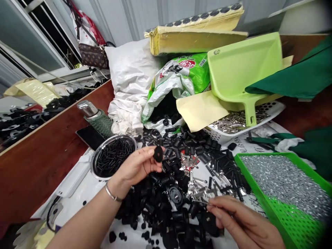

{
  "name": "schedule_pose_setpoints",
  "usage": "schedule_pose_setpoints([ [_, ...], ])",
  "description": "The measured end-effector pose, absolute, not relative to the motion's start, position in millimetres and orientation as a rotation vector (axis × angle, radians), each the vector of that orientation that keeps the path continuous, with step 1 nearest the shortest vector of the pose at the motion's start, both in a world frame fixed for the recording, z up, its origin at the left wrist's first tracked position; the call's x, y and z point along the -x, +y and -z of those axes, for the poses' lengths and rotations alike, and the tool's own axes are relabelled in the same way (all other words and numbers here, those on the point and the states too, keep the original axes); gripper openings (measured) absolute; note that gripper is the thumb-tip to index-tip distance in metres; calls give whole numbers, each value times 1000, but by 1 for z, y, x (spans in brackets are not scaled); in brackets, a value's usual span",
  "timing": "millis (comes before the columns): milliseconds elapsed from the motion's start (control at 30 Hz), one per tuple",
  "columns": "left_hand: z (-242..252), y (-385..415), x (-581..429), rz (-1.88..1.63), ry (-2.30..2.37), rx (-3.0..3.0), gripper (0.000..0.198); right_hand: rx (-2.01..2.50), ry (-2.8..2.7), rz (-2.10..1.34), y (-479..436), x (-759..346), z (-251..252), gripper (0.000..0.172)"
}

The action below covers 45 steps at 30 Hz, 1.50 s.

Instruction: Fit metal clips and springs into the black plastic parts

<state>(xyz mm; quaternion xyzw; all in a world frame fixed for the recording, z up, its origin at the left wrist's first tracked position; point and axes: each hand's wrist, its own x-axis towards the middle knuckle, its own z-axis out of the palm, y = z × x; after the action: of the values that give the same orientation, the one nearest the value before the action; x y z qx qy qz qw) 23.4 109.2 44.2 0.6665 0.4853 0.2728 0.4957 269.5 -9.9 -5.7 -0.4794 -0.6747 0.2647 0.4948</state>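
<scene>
My left hand, with a metal bangle at the wrist, pinches a round black plastic part between thumb and fingers. It is held above a pile of black plastic parts. Lower right, my right hand grips a thin metal strip at its end; the strip points left over the pile. Silvery metal strips lie loose on the white sheet between the hands. A grey-black ribbed disc rests among the black parts. Behind my left forearm is a steel bowl of black springs or screws.
A green tray of small metal pieces stands at the right. Behind it are a white basket, a light green dustpan and an opened plastic bag. A bottle and a phone lie by the wooden board.
</scene>
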Motion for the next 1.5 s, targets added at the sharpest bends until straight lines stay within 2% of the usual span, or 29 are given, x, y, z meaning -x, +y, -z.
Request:
schedule_pose_setpoints([
  [133,-25,50,-24,-762,691,-797,39,1173,-1681,-543,-18,-260,-9,11],
  [233,-16,27,-25,-740,574,-632,34,1106,-1796,-496,-24,-250,-22,14],
  [633,-14,11,-20,-705,540,-627,33,871,-2108,-107,-24,-222,-41,13],
  [900,-15,9,-24,-614,629,-664,33,591,-2310,105,-23,-235,-38,26],
  [1000,-14,9,-24,-597,633,-675,35,593,-2313,93,-23,-236,-36,28],
  [1167,-14,8,-23,-567,626,-664,39,703,-2310,-49,-24,-241,-32,19],
  [1367,-16,5,-26,-558,665,-702,36,655,-2345,-26,-22,-237,-33,24],
  [1500,-13,6,-29,-548,729,-848,36,799,-2303,-171,-18,-228,-32,18],
])
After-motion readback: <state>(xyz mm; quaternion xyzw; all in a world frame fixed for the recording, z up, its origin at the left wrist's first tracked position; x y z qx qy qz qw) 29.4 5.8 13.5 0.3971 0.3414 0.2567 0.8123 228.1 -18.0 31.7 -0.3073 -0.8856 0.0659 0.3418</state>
